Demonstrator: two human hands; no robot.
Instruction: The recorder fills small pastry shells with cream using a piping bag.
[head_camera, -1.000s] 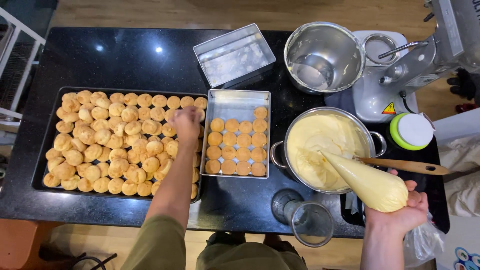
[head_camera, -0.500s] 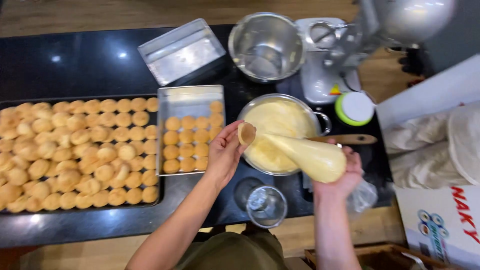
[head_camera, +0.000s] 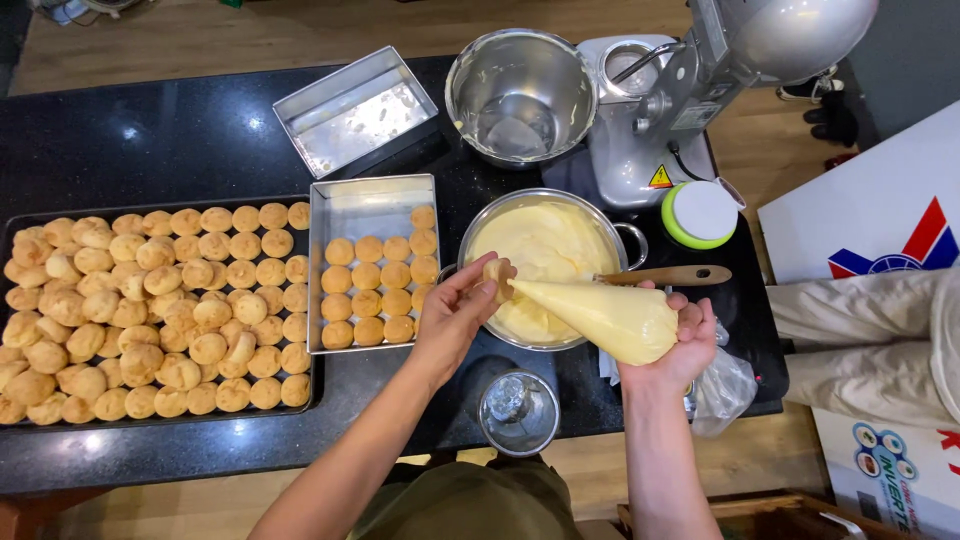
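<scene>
My left hand (head_camera: 452, 318) holds a small golden puff (head_camera: 497, 277) over the near rim of a steel pot of pale yellow cream (head_camera: 545, 250). My right hand (head_camera: 680, 345) grips the fat end of a cream-filled piping bag (head_camera: 600, 315), whose tip meets the puff. A square metal pan (head_camera: 360, 205) left of the pot holds rows of puffs. A large black tray (head_camera: 20, 222) at far left is crowded with many more puffs.
An empty metal pan (head_camera: 355, 110), a steel mixing bowl (head_camera: 520, 95) and a stand mixer (head_camera: 720, 70) stand at the back. A wooden handle (head_camera: 670, 275) rests on the pot. A green-rimmed lidded tub (head_camera: 700, 213), a glass jar (head_camera: 518, 412) and a plastic bag (head_camera: 725, 385) sit nearby.
My left hand came off the square pan carrying a puff and brought it to the piping bag's tip above the pot. The view shifted slightly.
</scene>
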